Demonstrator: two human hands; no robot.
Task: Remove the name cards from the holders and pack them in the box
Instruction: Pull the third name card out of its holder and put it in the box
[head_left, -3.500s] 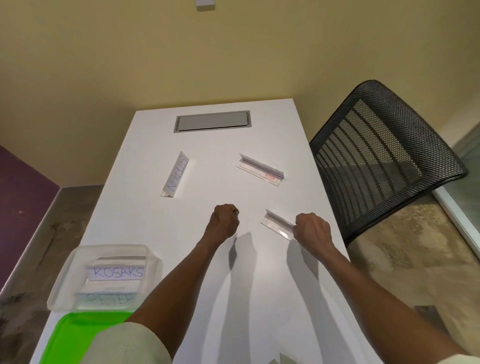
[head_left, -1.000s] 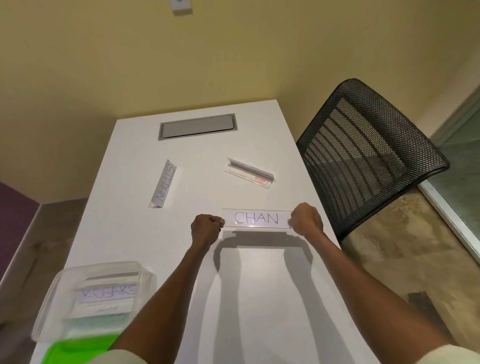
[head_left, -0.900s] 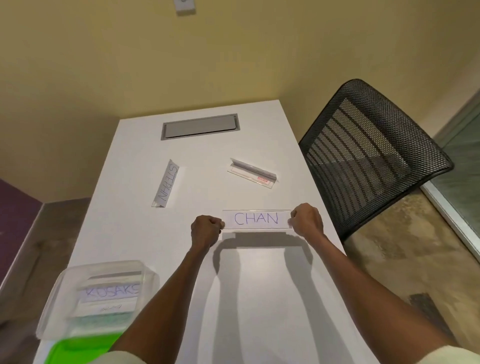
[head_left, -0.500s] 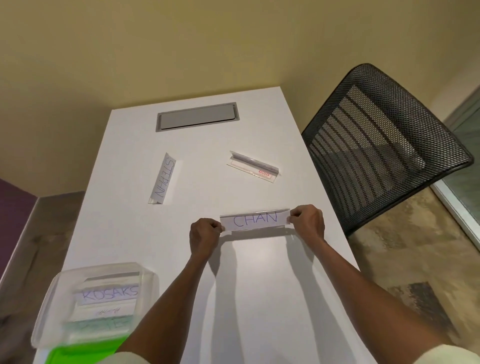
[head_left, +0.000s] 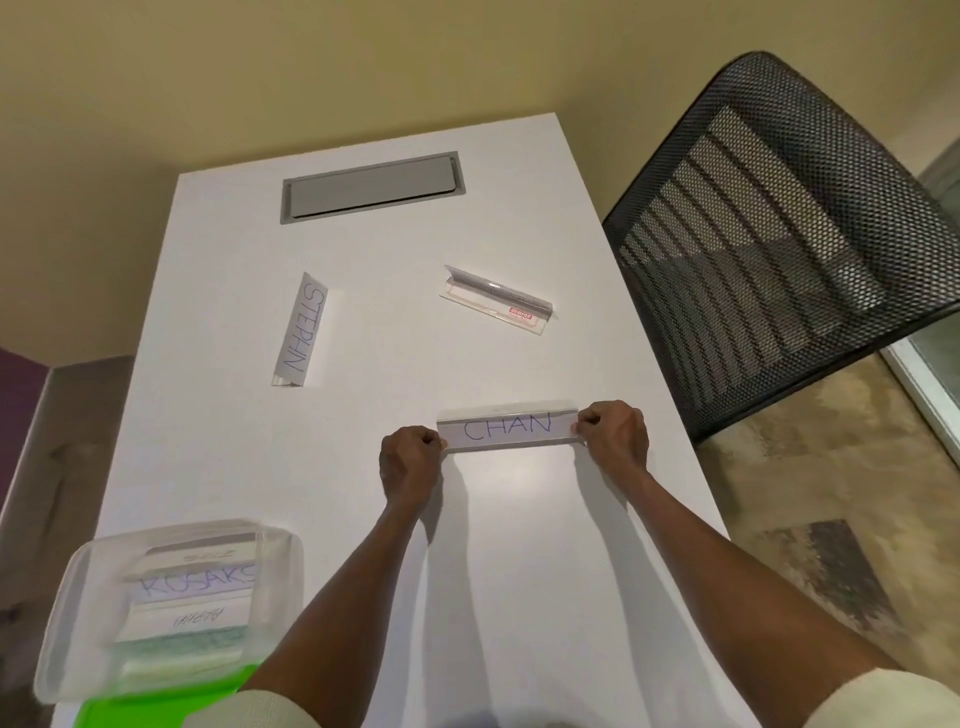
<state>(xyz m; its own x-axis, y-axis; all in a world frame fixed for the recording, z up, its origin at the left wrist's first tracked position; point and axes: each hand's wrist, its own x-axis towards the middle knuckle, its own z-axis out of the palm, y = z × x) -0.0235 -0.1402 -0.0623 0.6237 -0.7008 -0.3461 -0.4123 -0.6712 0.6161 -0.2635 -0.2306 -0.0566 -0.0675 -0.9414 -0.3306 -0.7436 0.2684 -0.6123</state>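
Observation:
A clear holder with the card CHAN (head_left: 508, 428) stands at mid table, facing me. My left hand (head_left: 409, 462) pinches its left end, where the card's edge sticks out a little, and my right hand (head_left: 614, 434) grips its right end. A second holder with the card STEPHN (head_left: 301, 330) lies further back on the left. A clear holder without a card (head_left: 498, 300) lies at back right. The clear plastic box (head_left: 83, 613) at front left holds several cards, one reading KOSAKS.
The white table (head_left: 363, 493) has a grey cable hatch (head_left: 370, 185) at its far end. A green lid or tray (head_left: 156, 706) lies under the box's near edge. A black mesh chair (head_left: 779, 218) stands close to the table's right side.
Since 3.5 s ago the CHAN holder was turned to face me and my left hand took its left end. In the last half second the card has shifted slightly left.

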